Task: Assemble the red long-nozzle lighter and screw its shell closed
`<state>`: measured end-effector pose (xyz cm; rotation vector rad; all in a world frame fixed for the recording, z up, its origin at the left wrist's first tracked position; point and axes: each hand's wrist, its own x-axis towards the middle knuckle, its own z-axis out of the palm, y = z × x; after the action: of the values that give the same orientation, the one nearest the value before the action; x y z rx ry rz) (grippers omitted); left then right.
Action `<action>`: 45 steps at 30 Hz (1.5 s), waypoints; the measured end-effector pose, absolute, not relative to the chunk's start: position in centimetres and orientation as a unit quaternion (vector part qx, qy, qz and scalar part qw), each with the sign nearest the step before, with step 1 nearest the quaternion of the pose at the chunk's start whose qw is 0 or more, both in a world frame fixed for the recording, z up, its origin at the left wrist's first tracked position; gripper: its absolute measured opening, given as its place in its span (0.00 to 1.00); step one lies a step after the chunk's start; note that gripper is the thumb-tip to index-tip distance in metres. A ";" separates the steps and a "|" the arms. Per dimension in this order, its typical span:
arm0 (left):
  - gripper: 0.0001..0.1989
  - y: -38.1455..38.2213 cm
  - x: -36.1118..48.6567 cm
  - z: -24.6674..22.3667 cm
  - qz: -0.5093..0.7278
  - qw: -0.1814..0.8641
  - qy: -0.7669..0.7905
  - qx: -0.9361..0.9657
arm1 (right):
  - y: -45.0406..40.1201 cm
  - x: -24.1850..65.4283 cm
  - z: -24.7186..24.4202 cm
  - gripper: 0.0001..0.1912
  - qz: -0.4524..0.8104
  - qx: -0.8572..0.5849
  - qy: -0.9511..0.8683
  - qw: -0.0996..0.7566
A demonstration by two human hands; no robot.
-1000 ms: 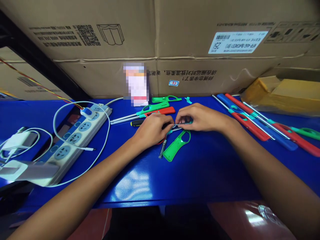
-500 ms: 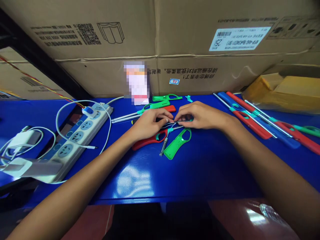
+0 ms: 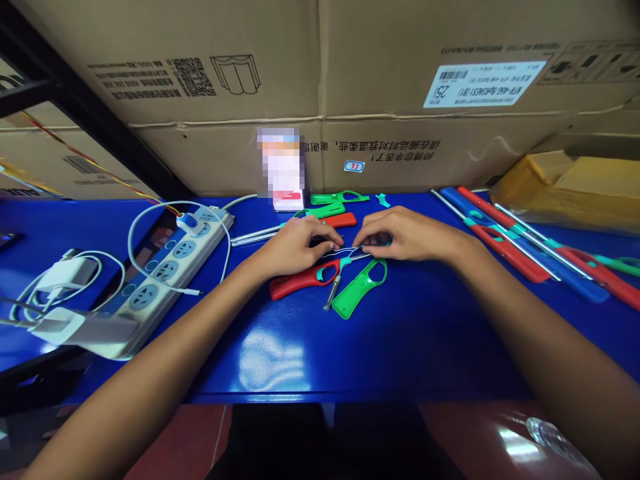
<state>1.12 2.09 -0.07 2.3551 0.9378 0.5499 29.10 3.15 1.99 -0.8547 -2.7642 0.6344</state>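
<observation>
My left hand (image 3: 296, 245) is pinched on a thin white wire (image 3: 345, 250), which runs across the gap to my right hand (image 3: 395, 233). The right fingertips close on the wire's other part; its end is too small to make out. Just below lies a red long-neck lighter (image 3: 295, 284) with a teal trigger. A slim metallic cylinder (image 3: 330, 297) hangs down beside it, and a green handle shell (image 3: 357, 293) rests at its right. Behind my left hand are a green lighter (image 3: 325, 211), a red handle end (image 3: 343, 219) and metal tubes (image 3: 255, 236).
A phone (image 3: 289, 180) leans on the cardboard box (image 3: 200, 147) at the back. Several lighters (image 3: 520, 250) lie to the right, near a brown carton (image 3: 590, 183). A power strip (image 3: 167, 270) with a white cable occupies the left. A green shell (image 3: 340, 198) lies at the rear.
My fingertips, nearly touching before, are now a little apart, with the white wire stretched between them. The whole view has shifted slightly; the surrounding things appear unmoved.
</observation>
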 end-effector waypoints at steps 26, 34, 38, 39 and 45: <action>0.18 3.0 -1.2 0.7 0.171 0.214 0.307 0.912 | 2.9 29.0 2.4 0.12 0.223 -0.309 -0.921 0.085; 0.10 2.8 -0.5 -0.3 0.157 0.190 0.312 0.918 | 3.0 28.9 2.2 0.12 0.209 -0.308 -0.924 0.086; 0.10 3.0 -0.2 -1.0 0.170 0.178 0.307 0.919 | 2.9 28.9 2.0 0.12 0.210 -0.310 -0.923 0.092; 0.10 3.0 -0.1 -1.1 0.175 0.176 0.307 0.919 | 2.9 28.8 2.0 0.12 0.213 -0.309 -0.922 0.094; 0.11 2.6 0.4 -1.3 0.197 0.164 0.305 0.917 | 2.8 28.7 2.1 0.13 0.218 -0.315 -0.918 0.105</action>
<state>0.44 2.58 -1.30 2.6145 0.8678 0.5606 28.71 2.76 2.09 -0.9300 -2.7051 0.6433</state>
